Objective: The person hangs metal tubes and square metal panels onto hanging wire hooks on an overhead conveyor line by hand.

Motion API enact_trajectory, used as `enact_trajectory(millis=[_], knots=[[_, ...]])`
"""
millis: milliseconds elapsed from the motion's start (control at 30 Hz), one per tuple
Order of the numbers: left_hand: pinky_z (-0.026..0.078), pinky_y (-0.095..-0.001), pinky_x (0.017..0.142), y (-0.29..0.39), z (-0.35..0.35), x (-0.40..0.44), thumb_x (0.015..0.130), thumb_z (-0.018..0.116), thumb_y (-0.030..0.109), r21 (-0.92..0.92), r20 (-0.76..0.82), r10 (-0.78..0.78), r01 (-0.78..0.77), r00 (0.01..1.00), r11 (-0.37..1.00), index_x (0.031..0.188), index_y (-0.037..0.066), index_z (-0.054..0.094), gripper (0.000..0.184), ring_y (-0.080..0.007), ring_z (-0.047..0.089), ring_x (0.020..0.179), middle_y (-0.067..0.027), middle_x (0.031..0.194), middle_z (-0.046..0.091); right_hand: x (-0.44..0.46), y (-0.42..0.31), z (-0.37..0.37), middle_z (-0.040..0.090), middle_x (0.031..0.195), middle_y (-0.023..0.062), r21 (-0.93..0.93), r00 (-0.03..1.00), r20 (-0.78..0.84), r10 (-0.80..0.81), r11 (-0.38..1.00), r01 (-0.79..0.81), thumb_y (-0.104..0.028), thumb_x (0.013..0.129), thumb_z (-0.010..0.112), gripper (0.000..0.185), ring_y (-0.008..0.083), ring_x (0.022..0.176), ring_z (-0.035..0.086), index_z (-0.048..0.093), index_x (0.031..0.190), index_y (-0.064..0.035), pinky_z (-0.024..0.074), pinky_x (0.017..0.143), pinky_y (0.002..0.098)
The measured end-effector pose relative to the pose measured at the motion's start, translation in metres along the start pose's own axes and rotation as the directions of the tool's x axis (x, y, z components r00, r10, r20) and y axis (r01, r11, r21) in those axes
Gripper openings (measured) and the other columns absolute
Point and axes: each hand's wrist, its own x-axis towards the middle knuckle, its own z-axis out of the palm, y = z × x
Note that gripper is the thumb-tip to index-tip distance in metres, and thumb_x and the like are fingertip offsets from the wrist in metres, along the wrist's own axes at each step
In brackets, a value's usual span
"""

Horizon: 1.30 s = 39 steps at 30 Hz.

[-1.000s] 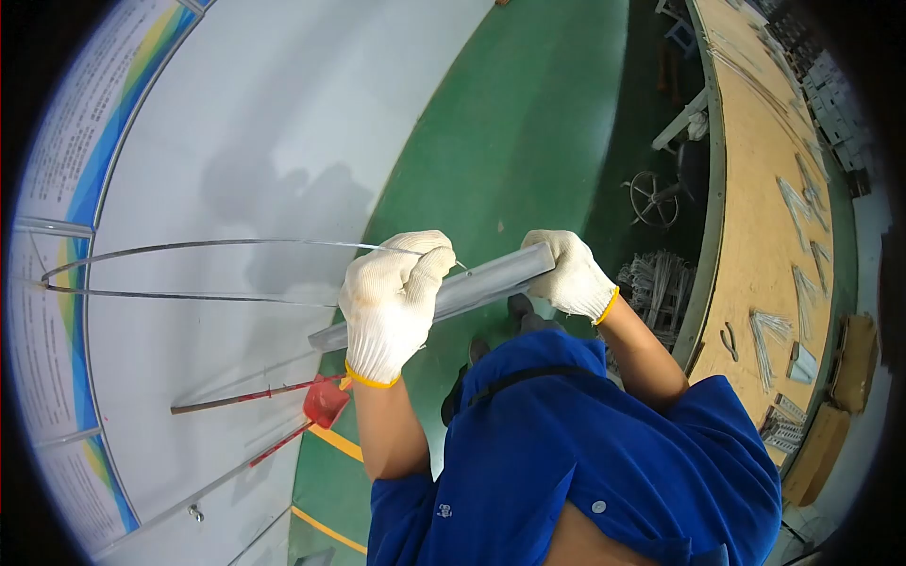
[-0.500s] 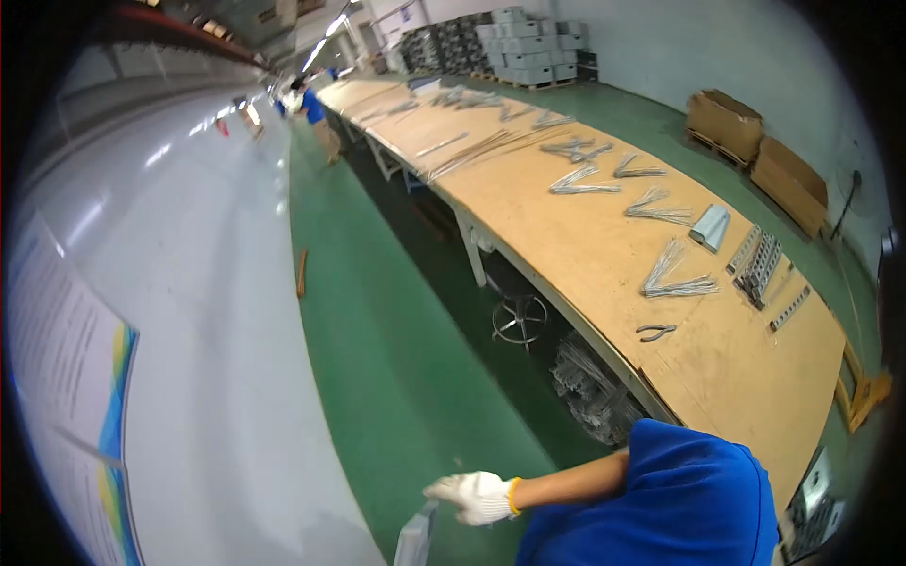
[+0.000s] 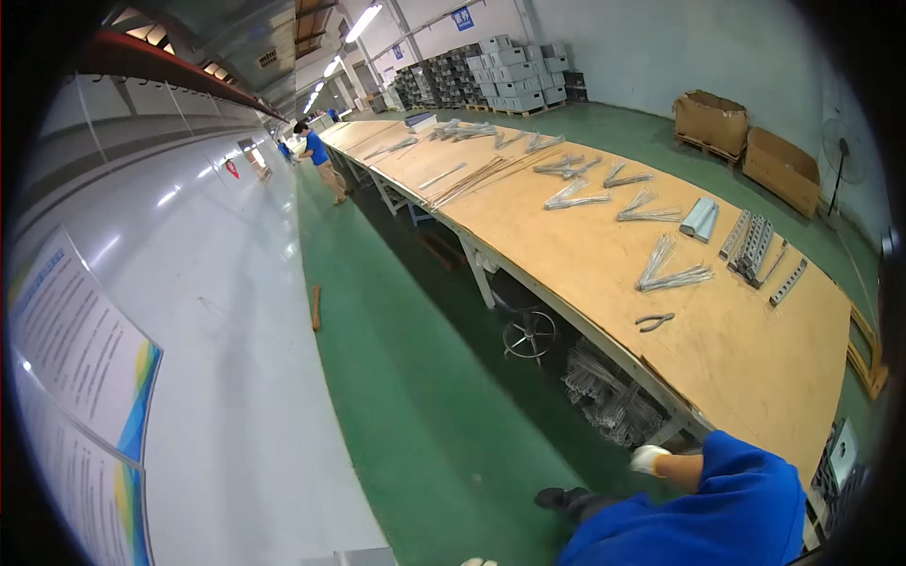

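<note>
Grey metal piece (image 3: 363, 557) is just poking in at btm edge of frame, L of centre, mostly cut off. White-gloved left hand (image 3: 479, 563) is showing only its fingertips at btm edge, near centre; can't tell if it's grasping the piece. White-gloved right hand (image 3: 649, 459) is hanging at lower R, nr the table edge; can't tell if it's clenched, loose or holding anything. Blue cloth shirt (image 3: 708, 505) is filling lower R, w/ a dark shoe (image 3: 559, 498) showing beside it, over the green floor (image 3: 406, 443).

Tangled heap of thin grey metal wires (image 3: 613, 404) is sitting under the table, up-L from right hand; round spoked metal stool base (image 3: 530, 334) is standing beyond. Long tan-topped table (image 3: 746, 377) is running from lower R to upper centre. On it, grey metal pliers (image 3: 663, 320) are lying nearest, then a V-shaped bundle of silvery wires (image 3: 681, 277), w/ perforated grey metal strips (image 3: 753, 247) resting R of it. Farther up, co-worker (image 3: 313, 149) in blue top is standing by table's L side. In bkgd, brown cardboard boxes (image 3: 713, 124) are standing upper R, stacked pale grey boxes (image 3: 514, 80) upper centre.
</note>
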Motion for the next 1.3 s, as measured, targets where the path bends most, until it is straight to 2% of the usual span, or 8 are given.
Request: enact_trajectory(millis=[100, 400, 633, 700, 967, 1067, 1233, 1300], knots=[[0.055, -0.0488, 0.088, 0.014, 0.003, -0.001, 0.091, 0.070, 0.027, -0.048, 0.132, -0.077, 0.084, 0.988, 0.995, 0.105, 0.005, 0.069, 0.026, -0.0407, 0.066, 0.099, -0.0193, 0.108, 0.068, -0.106, 0.043, 0.097, 0.076, 0.083, 0.0115, -0.349, 0.997, 0.046, 0.069, 0.936, -0.049, -0.016, 0.082, 0.064, 0.018, 0.0322, 0.080, 0.075, 0.079, 0.091, -0.0109, 0.0596, 0.067, 0.0468], [0.056, -0.0386, 0.090, 0.078, 0.016, -0.025, 0.086, 0.066, 0.045, 0.127, 0.612, -0.215, 0.174, 0.761, 0.977, 0.112, 0.018, 0.073, 0.038, -0.0249, 0.070, 0.107, -0.0036, 0.121, 0.071, -0.284, 0.066, 0.351, 0.076, 0.110, 0.0098, 0.145, 0.903, 0.292, 0.315, 0.919, -0.367, -0.040, 0.088, 0.068, 0.032, 0.0295, 0.101, 0.073, 0.079, 0.105, -0.0154, 0.0591, 0.084, 0.0450], [0.054, -0.0448, 0.091, 0.151, 0.034, -0.070, 0.090, 0.055, 0.049, 0.241, 0.787, -0.084, -0.179, 0.611, 0.954, 0.114, 0.018, 0.072, 0.043, -0.0314, 0.069, 0.109, -0.0055, 0.124, 0.069, -0.276, 0.055, 0.413, 0.077, 0.103, 0.0101, 0.397, 0.942, -0.176, 0.285, 0.896, -0.197, -0.027, 0.080, 0.077, 0.030, 0.0263, 0.095, 0.074, 0.076, 0.105, -0.0094, 0.0583, 0.082, 0.0430], [0.054, -0.0452, 0.092, 0.162, 0.050, -0.098, 0.090, 0.055, 0.048, 0.194, 0.777, 0.022, -0.272, 0.629, 0.942, 0.115, 0.018, 0.072, 0.042, -0.0315, 0.068, 0.109, -0.0067, 0.123, 0.069, -0.329, 0.013, 0.326, 0.076, 0.096, 0.0099, 0.911, 0.671, 0.404, 0.622, -0.202, -0.361, -0.020, 0.075, 0.081, 0.034, 0.0241, 0.085, 0.073, 0.075, 0.107, -0.0081, 0.0577, 0.076, 0.0400], [0.053, -0.0433, 0.097, 0.287, 0.085, -0.204, 0.093, 0.054, 0.044, -0.068, 0.886, 0.277, -0.488, 0.370, 0.870, 0.114, 0.016, 0.071, 0.039, -0.0323, 0.067, 0.111, -0.0079, 0.124, 0.069, -0.429, 0.043, 0.517, 0.073, 0.078, 0.0073, 0.881, 0.694, 0.471, 0.545, -0.335, -0.335, -0.019, 0.084, 0.074, 0.009, 0.0207, 0.069, 0.069, 0.075, 0.086, -0.0110, 0.0560, 0.065, 0.0345], [0.053, -0.0429, 0.095, 0.325, 0.093, -0.226, 0.093, 0.055, 0.044, -0.171, 0.892, 0.372, -0.569, 0.258, 0.804, 0.113, 0.014, 0.070, 0.039, -0.0318, 0.068, 0.109, -0.0081, 0.121, 0.070, -0.498, 0.012, 0.577, 0.045, 0.062, 0.0047, 0.256, 0.541, 0.774, 0.329, -0.944, 0.209, -0.026, 0.093, 0.051, 0.022, 0.0242, 0.056, 0.049, 0.052, 0.074, -0.0159, 0.0359, 0.047, 0.0408], [0.055, -0.0446, 0.091, 0.353, 0.119, -0.257, 0.093, 0.055, 0.043, -0.239, 0.895, 0.432, -0.698, 0.111, 0.675, 0.110, 0.014, 0.070, 0.036, -0.0336, 0.069, 0.104, -0.0092, 0.118, 0.070, -0.552, -0.035, 0.676, 0.054, 0.076, 0.0036, 0.372, 0.367, 0.868, 0.335, -0.928, -0.034, -0.031, 0.091, 0.052, 0.016, 0.0236, 0.067, 0.056, 0.059, 0.081, -0.0204, 0.0409, 0.055, 0.0431], [0.055, -0.0448, 0.090, 0.369, 0.125, -0.265, 0.093, 0.056, 0.043, -0.295, 0.894, 0.447, -0.727, 0.018, 0.620, 0.110, 0.014, 0.070, 0.036, -0.0340, 0.069, 0.103, -0.0093, 0.117, 0.070, -0.569, -0.060, 0.674, 0.059, 0.084, 0.0034, 0.684, 0.432, 0.729, 0.531, -0.537, -0.494, -0.032, 0.090, 0.056, 0.014, 0.0236, 0.075, 0.060, 0.063, 0.085, -0.0211, 0.0451, 0.061, 0.0426]])
